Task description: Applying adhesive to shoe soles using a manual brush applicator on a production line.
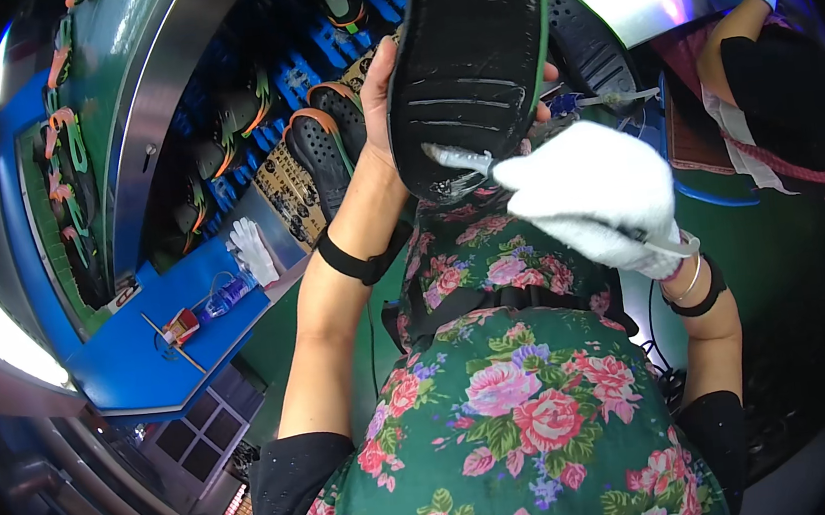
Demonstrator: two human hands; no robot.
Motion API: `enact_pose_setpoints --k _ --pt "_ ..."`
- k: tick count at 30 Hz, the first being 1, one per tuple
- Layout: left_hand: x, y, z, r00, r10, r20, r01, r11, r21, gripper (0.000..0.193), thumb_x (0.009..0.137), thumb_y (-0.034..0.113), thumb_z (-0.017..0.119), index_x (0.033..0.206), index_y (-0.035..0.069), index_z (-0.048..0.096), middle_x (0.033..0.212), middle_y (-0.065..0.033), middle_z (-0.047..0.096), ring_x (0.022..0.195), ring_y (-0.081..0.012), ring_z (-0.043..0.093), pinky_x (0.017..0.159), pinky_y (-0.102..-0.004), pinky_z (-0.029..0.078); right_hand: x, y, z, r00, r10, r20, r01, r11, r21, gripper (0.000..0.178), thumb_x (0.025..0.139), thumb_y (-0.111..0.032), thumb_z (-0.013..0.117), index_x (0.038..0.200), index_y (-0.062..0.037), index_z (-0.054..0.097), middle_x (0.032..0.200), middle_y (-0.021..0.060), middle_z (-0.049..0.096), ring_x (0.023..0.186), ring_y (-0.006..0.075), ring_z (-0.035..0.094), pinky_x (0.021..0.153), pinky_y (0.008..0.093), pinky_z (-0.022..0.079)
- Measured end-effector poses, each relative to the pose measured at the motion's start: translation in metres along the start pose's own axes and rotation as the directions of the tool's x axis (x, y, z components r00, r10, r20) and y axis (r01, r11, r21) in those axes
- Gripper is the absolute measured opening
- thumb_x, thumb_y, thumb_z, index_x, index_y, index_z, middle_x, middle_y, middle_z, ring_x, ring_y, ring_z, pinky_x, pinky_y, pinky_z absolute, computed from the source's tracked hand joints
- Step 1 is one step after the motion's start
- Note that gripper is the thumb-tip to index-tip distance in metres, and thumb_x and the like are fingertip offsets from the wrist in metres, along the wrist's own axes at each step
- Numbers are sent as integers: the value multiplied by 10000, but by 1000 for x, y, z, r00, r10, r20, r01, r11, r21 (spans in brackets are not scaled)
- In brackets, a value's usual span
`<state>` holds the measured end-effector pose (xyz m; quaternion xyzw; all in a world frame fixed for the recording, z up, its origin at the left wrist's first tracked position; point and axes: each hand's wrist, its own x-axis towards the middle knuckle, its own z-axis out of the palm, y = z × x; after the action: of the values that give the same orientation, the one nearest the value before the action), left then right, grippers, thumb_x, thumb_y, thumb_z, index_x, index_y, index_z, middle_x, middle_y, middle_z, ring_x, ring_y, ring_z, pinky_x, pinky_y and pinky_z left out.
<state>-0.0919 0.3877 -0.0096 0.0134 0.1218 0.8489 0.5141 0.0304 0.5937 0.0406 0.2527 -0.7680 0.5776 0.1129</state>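
Observation:
My bare left hand (379, 95) grips a black shoe sole (462, 56) by its sides, its thumb on the left edge and fingertips showing at the right. The sole has ridges across it, a thin green edge and shiny wet streaks. A white glove covers my right hand (591, 188), closed around the handle of a small brush (459, 158). Its pale tip lies at the sole's near end, beside a glossy smear. Most of the handle is hidden in the glove. Just left of my left forearm stand black clogs (317, 152) with orange rims.
Shoes with orange and green parts hang on a line (64, 143) at far left. A blue bench (132, 362) holds a white glove (251, 249) and a blue bottle (227, 295). Another black perforated shoe (587, 33) lies beyond my right hand. A co-worker (785, 68) is at right.

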Motion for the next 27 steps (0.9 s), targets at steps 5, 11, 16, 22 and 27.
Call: enact_pose_setpoints --k 5,11,16,22,27 --pt "-2 14 1 975 -64 -213 122 953 276 1125 873 756 594 1638 4 254 1501 -483 340 1232 -593 583 919 -638 602 -6 -8 9 989 -108 103 98 991 91 355 829 -67 783 1179 -123 781 1132 73 790 913 260 747 796 367 606" --pt "-6 24 -33 940 -19 -340 144 928 344 1085 901 738 560 1645 16 243 1492 -484 364 1238 -612 577 906 -638 606 3 2 3 999 27 -26 -23 992 126 243 766 -73 860 1007 -92 830 1040 85 808 890 243 748 770 346 598" --pt "5 18 -20 955 -14 -298 110 945 309 1040 933 740 494 1644 18 260 1516 -471 358 1270 -609 555 1009 -627 559 -1 4 -1 982 186 8 -177 917 359 183 757 22 842 921 -49 805 1006 119 807 883 241 762 776 345 598" --pt "-4 -11 -8 966 -81 -247 -18 927 -375 953 1012 738 369 1618 3 326 1542 -358 447 1322 -597 524 1126 -677 437 21 32 -36 978 140 -157 -138 990 26 165 806 4 825 967 -31 810 1005 117 802 881 237 762 811 342 593" --pt "-11 -40 -11 976 -158 -149 130 975 -181 897 1015 685 426 1600 7 372 1496 -363 495 1270 -569 583 1113 -635 470 45 54 -64 954 -159 -253 21 881 -473 254 811 25 792 1052 -55 801 1025 120 795 902 260 751 809 341 596"
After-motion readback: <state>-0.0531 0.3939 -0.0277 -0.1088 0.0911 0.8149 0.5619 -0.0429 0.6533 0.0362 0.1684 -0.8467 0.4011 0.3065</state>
